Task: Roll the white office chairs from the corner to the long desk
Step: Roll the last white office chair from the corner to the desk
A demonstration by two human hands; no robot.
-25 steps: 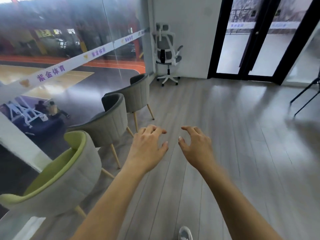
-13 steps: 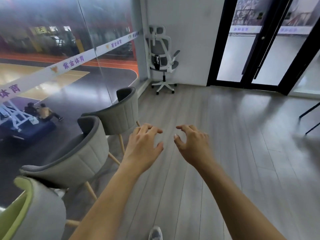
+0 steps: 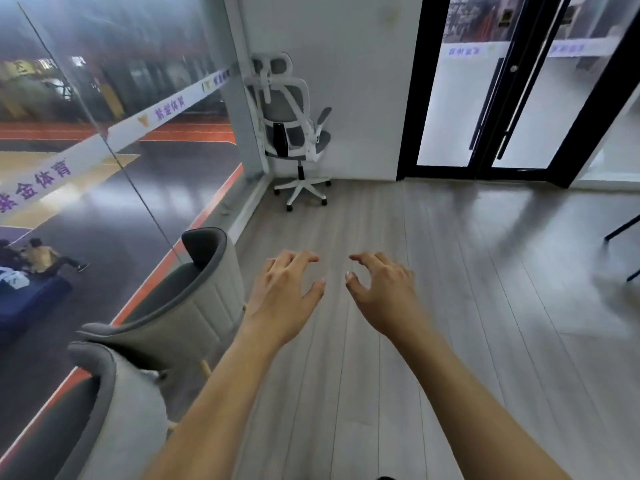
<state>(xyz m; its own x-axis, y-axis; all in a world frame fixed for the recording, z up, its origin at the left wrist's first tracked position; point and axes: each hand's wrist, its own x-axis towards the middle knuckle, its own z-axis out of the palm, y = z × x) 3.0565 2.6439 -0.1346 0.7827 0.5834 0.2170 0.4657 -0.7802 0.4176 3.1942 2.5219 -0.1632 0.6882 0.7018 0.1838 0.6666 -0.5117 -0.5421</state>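
The white office chair (image 3: 291, 133), mesh-backed with a headrest and a five-star castor base, stands in the corner against the plain white wall (image 3: 346, 81). Well short of it, over grey plank floor (image 3: 450, 306), the left hand (image 3: 284, 299) and right hand (image 3: 381, 296) hover with fingers loosely curled, holding nothing.

Clipped edges
Near grey armchair (image 3: 131, 427) runs off the bottom-left corner; black stand legs (image 3: 623, 225) are cut at right; white office chair (image 3: 287, 112) shows one armrest.
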